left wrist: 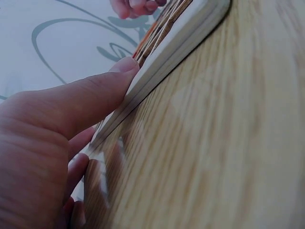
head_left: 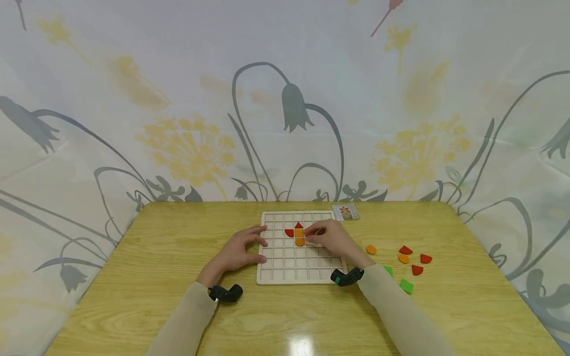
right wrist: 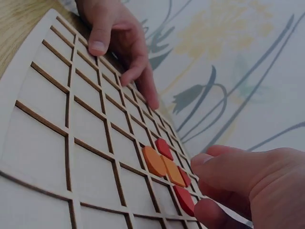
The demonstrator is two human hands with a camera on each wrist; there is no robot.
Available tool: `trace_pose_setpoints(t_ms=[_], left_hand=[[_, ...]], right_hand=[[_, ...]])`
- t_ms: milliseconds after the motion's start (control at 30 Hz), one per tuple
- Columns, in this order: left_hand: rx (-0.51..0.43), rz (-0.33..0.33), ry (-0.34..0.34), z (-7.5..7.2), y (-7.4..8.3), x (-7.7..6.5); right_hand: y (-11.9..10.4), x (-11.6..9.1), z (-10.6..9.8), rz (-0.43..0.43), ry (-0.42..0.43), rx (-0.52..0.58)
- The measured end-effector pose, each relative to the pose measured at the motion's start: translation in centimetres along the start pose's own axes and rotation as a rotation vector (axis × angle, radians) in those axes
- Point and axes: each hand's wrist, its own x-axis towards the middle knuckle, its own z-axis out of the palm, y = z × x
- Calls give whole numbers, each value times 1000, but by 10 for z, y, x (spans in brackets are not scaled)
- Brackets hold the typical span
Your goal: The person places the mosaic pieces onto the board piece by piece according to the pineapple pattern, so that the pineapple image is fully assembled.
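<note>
A pale wooden grid board (head_left: 278, 274) lies on the table. On it, two orange pieces sit together, a square (head_left: 299, 233) and a rounded one (head_left: 300, 242). A red triangle (head_left: 299, 225) is beyond the square, and a red curved piece (head_left: 289, 233) is to its left. My right hand (head_left: 331, 237) has its thumb and finger bent close at another red piece (right wrist: 184, 201) on the square's right side. My left hand (head_left: 238, 249) rests at the board's left edge, fingers spread, with the thumb (left wrist: 125, 66) on the rim.
A small picture card (head_left: 345, 212) lies past the board's far right corner. Right of my right forearm are loose orange rounds (head_left: 371, 249), red pieces (head_left: 417, 270) and green pieces (head_left: 406, 286). A patterned cloth (head_left: 285, 148) hangs behind the table.
</note>
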Motion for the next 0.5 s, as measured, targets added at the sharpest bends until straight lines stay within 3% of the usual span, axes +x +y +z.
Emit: trace_pose_setpoints(t_ms=[267,500], left_hand=[[0,7,5,1,0,-1],[15,6,2,0,1,0]], right_hand=[[20,-19,-38,15,50,-51],[54,-55,-88,9,105,-182]])
